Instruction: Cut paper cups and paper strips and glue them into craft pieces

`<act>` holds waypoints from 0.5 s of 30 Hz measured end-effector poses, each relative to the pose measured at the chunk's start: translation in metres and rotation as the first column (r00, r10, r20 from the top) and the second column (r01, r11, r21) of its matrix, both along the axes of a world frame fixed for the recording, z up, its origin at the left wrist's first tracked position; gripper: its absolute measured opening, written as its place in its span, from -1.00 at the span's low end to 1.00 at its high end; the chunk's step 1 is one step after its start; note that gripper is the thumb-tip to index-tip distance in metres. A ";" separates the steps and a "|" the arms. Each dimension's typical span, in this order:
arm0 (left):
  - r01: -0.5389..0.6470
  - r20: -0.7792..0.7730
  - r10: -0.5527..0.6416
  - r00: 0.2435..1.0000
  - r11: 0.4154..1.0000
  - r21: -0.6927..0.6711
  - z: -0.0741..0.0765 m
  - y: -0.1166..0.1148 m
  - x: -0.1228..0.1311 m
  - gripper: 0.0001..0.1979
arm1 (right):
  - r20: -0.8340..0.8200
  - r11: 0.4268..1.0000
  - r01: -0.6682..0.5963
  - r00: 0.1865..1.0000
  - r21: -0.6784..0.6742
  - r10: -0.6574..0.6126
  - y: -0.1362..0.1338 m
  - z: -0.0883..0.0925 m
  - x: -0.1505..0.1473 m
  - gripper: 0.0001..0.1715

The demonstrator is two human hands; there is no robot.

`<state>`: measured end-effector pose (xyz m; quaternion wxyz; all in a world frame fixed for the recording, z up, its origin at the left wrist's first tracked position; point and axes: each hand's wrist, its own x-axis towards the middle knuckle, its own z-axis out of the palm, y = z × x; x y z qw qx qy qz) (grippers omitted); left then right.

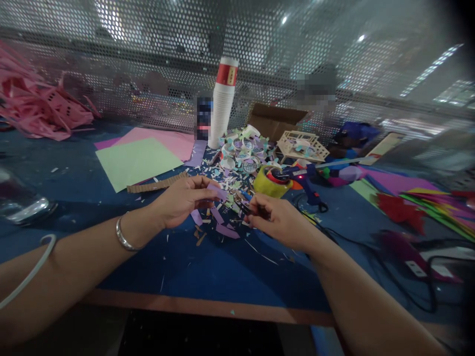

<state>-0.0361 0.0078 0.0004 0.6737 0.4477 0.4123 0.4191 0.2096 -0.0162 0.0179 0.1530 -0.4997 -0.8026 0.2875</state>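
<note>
My left hand (189, 198) pinches a small piece of purple paper (218, 191) between thumb and fingers. Close by on the right, my right hand (272, 215) is closed round a small pair of scissors (243, 207), whose dark blades point toward the paper. Its handles are mostly hidden by my fingers. Under both hands lie purple paper offcuts (227, 230) among many tiny scraps. Just beyond them is a heap of small decorated white paper pieces (245, 151) with purple and pale blue bits.
Behind stands a tall stack of paper cups (222, 106). Green paper (141, 160) and a corrugated cardboard strip (158, 183) lie left. To the right are yellow tape (272, 183), a blue glue gun (306, 180), a wooden model (302, 147) and black cables (356, 247).
</note>
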 end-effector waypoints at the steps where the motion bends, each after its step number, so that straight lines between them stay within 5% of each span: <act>1: 0.010 0.006 -0.010 1.000 1.000 -0.002 0.000 -0.001 0.001 -0.85 | -0.060 0.999 0.008 0.998 -0.034 -0.010 -0.001 -0.001 -0.001 -0.82; 8: -0.007 -0.006 0.007 1.000 0.999 0.046 0.002 -0.004 0.005 -0.66 | -0.162 0.996 0.067 0.985 0.064 -0.056 -0.002 -0.010 -0.007 -0.68; 15: -0.014 0.005 0.014 1.000 0.999 0.045 0.003 -0.007 0.006 -0.60 | -0.247 0.996 0.092 0.965 0.002 -0.089 -0.003 -0.012 -0.011 -0.58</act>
